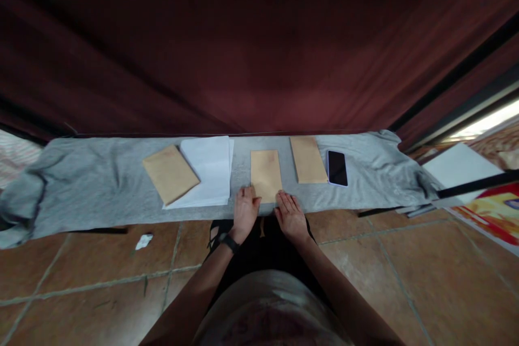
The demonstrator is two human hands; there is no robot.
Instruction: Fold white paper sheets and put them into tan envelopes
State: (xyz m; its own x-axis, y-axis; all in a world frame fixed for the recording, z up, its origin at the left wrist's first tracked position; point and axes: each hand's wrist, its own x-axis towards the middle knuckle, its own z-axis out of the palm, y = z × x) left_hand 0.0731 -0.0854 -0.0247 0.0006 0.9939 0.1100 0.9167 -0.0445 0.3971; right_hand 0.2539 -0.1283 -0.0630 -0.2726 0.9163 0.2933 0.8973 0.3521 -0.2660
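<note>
A tan paper envelope (265, 170) lies flat on the grey cloth in front of me. My left hand (245, 212) rests at its lower left edge, thumb and fingertips touching the paper, fingers slightly bent. At the lower right corner, my right hand (291, 216) lies with its fingers stretched out flat, fingertips on or just beside the edge. To the right is a stack of similar envelopes (308, 161). On the left, another tan envelope or stack (170, 174) lies tilted, partly over white paper sheets (211, 170).
A phone (337, 168) with a dark screen lies right of the envelopes. Grey cloth (377, 173) covers the narrow table, with a dark red curtain (259, 65) behind it. A crumpled white scrap (144, 241) is on the tiled floor. A colourful printed box or sheet (492, 213) sits at far right.
</note>
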